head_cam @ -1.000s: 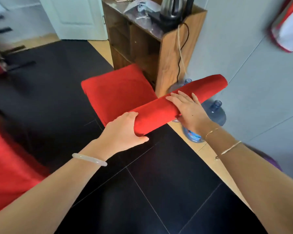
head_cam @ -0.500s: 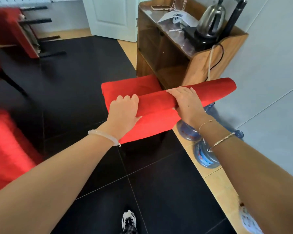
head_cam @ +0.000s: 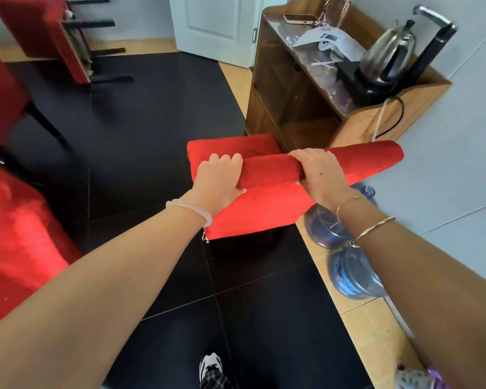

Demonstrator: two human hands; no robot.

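Both hands are wrapped around the rounded top of the red-covered chair (head_cam: 270,169). The left hand (head_cam: 218,178) grips its left end, fingers curled over the top and thumb underneath. The right hand (head_cam: 319,171) grips further along, leaving a stretch of red sticking out past it. The seat sits just beyond the hands.

Likely step: shifting the chair. An even pull from both hands and a lift rather than a drag would work best. It should steer away from the wooden cabinet (head_cam: 289,108) just beyond the right hand and the water bottles (head_cam: 328,228) below the right wrist.
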